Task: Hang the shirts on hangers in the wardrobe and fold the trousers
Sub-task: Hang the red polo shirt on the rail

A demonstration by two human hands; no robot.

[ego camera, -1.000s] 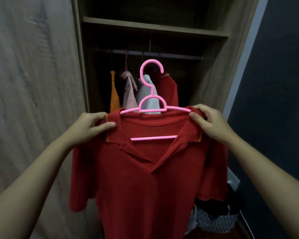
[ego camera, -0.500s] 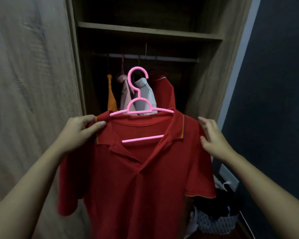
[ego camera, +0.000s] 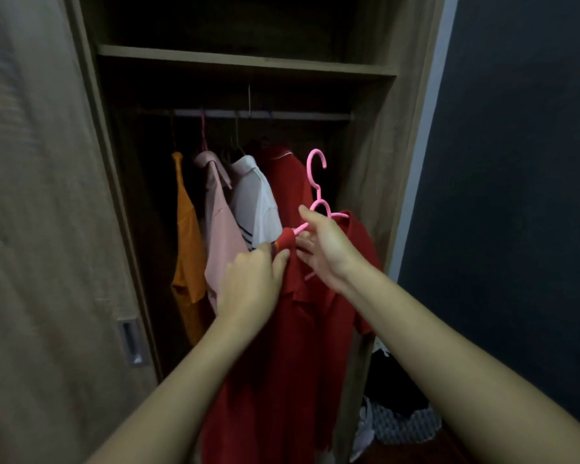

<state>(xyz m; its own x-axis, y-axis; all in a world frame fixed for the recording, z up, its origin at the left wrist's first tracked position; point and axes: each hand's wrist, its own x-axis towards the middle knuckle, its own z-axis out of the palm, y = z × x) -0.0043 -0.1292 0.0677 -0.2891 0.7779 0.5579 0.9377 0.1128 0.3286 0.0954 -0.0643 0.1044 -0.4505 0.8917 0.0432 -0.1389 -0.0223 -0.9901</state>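
- Head view: we see the red shirt (ego camera: 282, 346) draped over a pink hanger (ego camera: 317, 182) and hanging in long soft folds below both hands, in front of the open wardrobe.
- Our left hand (ego camera: 248, 283) pinches the shirt's bunched shoulder cloth, where the hanger's arm pokes out just above its fingertips.
- Our right hand (ego camera: 329, 249) curls its fingers round the hanger's arm just under the neck, with the index finger raised.
- Thin, glossy plastic makes up the hanger; its open round hook stands free above the right hand, below the metal rail (ego camera: 248, 113).
- Beyond the left hand hang an orange shirt (ego camera: 186, 236), a pale pink shirt (ego camera: 220, 236), a white shirt (ego camera: 252, 199) with dark stripes, and a second red garment (ego camera: 282, 175).
- Left of the left arm stands a wood-grain sliding door (ego camera: 47, 229); under the right arm lies a heap of clothes (ego camera: 399, 426).
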